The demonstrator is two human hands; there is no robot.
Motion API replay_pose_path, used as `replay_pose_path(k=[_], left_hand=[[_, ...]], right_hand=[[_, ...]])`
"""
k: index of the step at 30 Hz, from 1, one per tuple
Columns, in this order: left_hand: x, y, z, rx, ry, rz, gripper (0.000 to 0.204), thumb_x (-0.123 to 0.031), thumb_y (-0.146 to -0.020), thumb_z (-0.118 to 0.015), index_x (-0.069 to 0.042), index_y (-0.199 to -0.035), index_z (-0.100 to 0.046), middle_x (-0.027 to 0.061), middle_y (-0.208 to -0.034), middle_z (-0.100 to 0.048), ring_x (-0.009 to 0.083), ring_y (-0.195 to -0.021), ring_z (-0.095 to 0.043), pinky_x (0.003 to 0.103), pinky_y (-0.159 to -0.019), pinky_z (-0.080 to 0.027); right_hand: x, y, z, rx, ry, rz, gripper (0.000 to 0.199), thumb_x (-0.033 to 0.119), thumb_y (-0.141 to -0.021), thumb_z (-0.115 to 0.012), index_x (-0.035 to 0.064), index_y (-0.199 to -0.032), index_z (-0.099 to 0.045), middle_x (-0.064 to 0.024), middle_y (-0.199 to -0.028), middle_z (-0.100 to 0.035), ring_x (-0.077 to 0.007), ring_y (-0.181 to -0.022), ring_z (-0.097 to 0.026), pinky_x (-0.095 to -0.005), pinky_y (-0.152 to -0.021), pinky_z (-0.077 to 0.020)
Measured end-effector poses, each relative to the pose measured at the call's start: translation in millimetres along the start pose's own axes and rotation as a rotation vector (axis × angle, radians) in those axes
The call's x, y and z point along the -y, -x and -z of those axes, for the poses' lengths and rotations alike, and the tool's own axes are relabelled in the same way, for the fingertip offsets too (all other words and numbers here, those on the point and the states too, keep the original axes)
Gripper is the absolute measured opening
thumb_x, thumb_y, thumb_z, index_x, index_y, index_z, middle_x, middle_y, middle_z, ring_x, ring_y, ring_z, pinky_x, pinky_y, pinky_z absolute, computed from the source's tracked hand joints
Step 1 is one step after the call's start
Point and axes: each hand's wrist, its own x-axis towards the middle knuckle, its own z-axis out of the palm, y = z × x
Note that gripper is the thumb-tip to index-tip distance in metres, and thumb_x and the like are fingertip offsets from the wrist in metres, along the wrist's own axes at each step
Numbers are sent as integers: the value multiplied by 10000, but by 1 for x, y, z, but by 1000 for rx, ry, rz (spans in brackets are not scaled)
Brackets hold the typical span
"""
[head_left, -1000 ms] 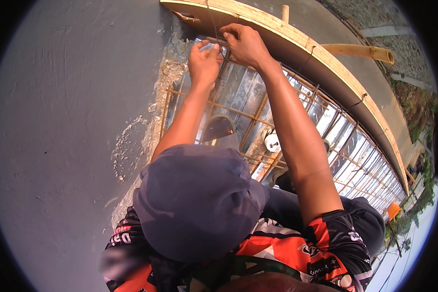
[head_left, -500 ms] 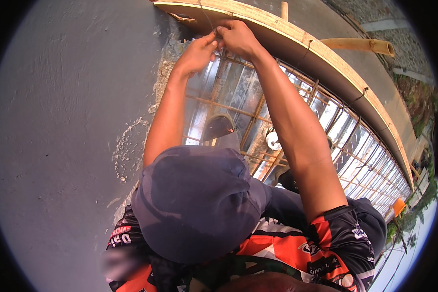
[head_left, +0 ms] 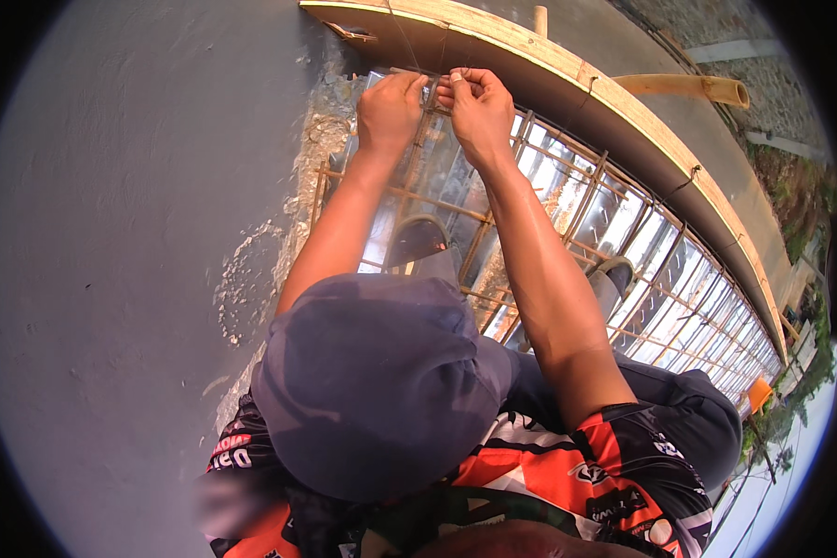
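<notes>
At the top middle, beside the inner face of a curved wooden edge board (head_left: 521,54), my two hands work close together. My left hand (head_left: 391,110) is closed, its fingers pinched on a thin dark tie wire (head_left: 404,35) that runs up over the board. Just to its right, my right hand (head_left: 481,110) also pinches, thumb against fingertips, on wire too fine to follow between them. Below both hands lies a grid of rusty reinforcing bars (head_left: 446,208) over shiny sheeting. My fingers partly hide the bar ends there.
A grey plastered wall (head_left: 139,232) with a rough broken edge fills the left. Beyond the board a bamboo pole (head_left: 688,88) sticks out. More wire ties (head_left: 696,173) loop over the board. My shoes (head_left: 417,240) stand among the bars. Something orange (head_left: 759,394) sits far right.
Both hands have come slightly down and apart from each other; the right one moved right and turned. My right forearm shifted left, uncovering more of the grid and a shoe.
</notes>
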Motion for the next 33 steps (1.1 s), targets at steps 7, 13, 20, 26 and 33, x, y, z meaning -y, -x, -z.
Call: replay_pose_path(k=[7,13,20,26,33], left_hand=[[-15,4,2,87,307,481,229,-225,-994,-748,-11,-1011,-827,240,-893,-801,353,-806,-803,443,-750,-585],[5,-1,-12,109,664,802,336,-316,-1070,-733,-2,-957,-771,121,-793,-771,185,-639,-678,371,-632,-525],[-8,-9,-26,-220,598,703,336,-228,-1039,-835,2,-1205,-654,89,-826,-758,99,-586,-607,271,-504,-447],[5,-11,-30,-204,239,405,300,-213,-1072,-756,38,-1223,-821,82,-869,-809,103,-648,-686,358,-607,-525],[17,-50,8,413,607,644,321,-222,-1128,-689,12,-1333,-766,15,-935,-780,54,-682,-620,246,-577,-471]], right_hand=[[44,-8,-2,426,863,746,247,193,-1001,-703,32,-1146,-823,-191,-1092,-821,-358,-1025,-789,-439,-931,-620],[70,-29,-14,427,831,387,355,262,-1057,-680,39,-1309,-793,-214,-1220,-809,-377,-1131,-784,-445,-1022,-593],[21,-55,-11,397,565,78,422,294,-1054,-664,9,-1346,-768,-236,-1271,-801,-358,-1204,-774,-421,-1057,-577],[13,-68,-26,485,412,-95,453,282,-1148,-596,-94,-1373,-713,-127,-1130,-790,-187,-1075,-743,-347,-945,-583],[20,-60,-34,368,-77,-312,386,259,-1125,-663,-74,-1306,-731,-148,-1099,-788,-184,-972,-732,-349,-884,-568]])
